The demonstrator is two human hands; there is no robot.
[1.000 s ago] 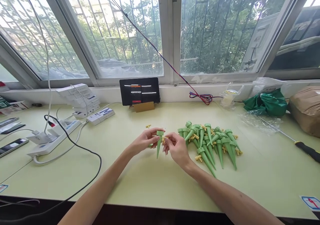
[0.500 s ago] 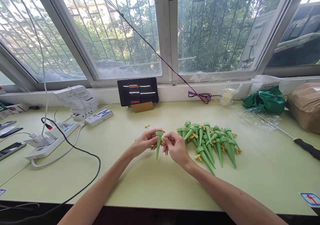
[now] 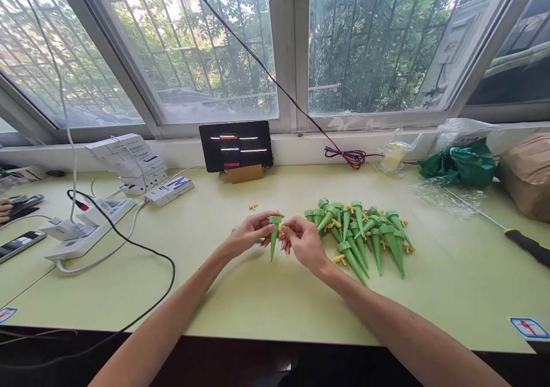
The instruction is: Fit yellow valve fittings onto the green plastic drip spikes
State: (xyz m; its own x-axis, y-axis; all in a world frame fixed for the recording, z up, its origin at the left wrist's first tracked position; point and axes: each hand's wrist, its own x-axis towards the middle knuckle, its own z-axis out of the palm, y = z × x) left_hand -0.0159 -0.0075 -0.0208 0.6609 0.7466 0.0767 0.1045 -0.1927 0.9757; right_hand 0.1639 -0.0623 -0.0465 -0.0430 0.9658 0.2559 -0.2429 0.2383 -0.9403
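Over the tabletop (image 3: pixel 240 307), the left hand (image 3: pixel 250 233) pinches a spike (image 3: pixel 274 241), the right hand (image 3: pixel 306 243) a valve (image 3: pixel 281 231), fingers nearly closed.

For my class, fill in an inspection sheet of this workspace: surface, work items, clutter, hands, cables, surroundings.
Surface: pale yellow-green tabletop; spills: nothing seen.
Work items: green tapered plastic spike and small yellow plastic fitting, both held; heap of green spikes on the right.
Clutter: stacked white cardboard boxes, left; black-and-yellow-handled screwdriver, right.
Hands: left hand grips spike; right hand pinches fitting; whether attached, cannot tell.
Cables: black cable, left; coiled red-and-blue wire, rear.
Surroundings: metal-framed windows behind; another person's fingers, left edge.
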